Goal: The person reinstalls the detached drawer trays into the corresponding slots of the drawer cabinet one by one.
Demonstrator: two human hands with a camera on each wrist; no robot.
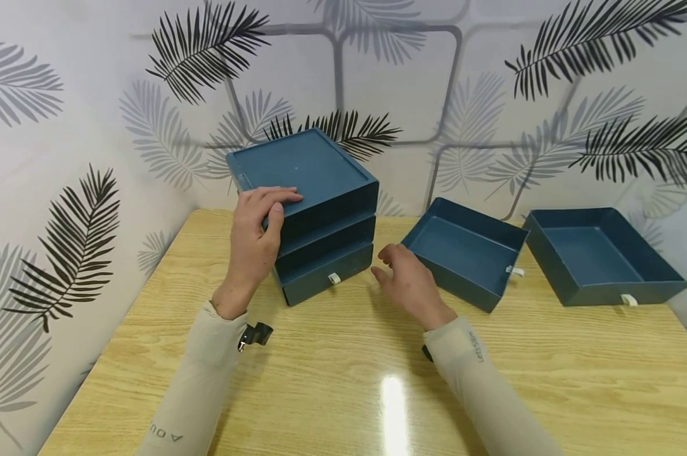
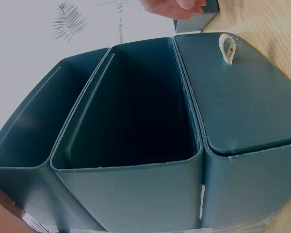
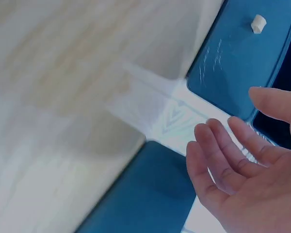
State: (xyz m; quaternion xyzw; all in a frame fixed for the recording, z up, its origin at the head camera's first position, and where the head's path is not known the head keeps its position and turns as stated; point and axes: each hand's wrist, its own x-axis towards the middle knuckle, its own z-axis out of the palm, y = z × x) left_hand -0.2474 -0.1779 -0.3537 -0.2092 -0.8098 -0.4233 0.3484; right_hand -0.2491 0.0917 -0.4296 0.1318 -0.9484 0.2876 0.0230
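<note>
A blue drawer unit (image 1: 303, 168) with three stacked compartments stands on the table at left centre. Its upper two slots are hollow, while the bottom drawer (image 1: 321, 278) sits inside and shows a white pull tab (image 2: 227, 48). My left hand (image 1: 258, 221) rests on the unit's top near the front left edge, fingers spread flat over it. Between the unit and a pulled-out drawer (image 1: 469, 247) is my right hand (image 1: 409, 278), holding nothing. In the right wrist view the fingers of this hand (image 3: 252, 165) are loosely bent, with the thumb apart.
A second pulled-out drawer (image 1: 600, 253) lies at the far right, its white tab facing the front. Both loose drawers rest upright on the wooden table (image 1: 332, 380). Behind them rises a wall (image 1: 389, 82) with a leaf pattern.
</note>
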